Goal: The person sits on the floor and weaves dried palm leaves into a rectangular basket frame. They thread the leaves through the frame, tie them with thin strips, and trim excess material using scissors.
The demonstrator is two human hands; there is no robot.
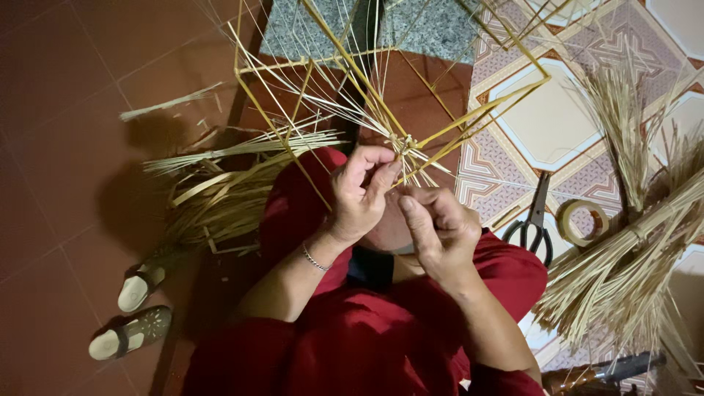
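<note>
Bamboo frame (396,95) knot between both hands; scissors (534,224) just right.

Red short-sleeved top and red trousers, thin silver bead bracelet (315,259) on the left wrist, bare forearms, left hand (361,192), right hand (438,224), no rings visible.

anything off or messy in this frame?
Nothing looks damaged. Both hands, left hand and right hand, pinch the tied joint of a bamboo strip frame. Loose strips lie scattered on the red floor beside a pair of sandals. Scissors and a tape roll lie on the patterned mat.
</note>
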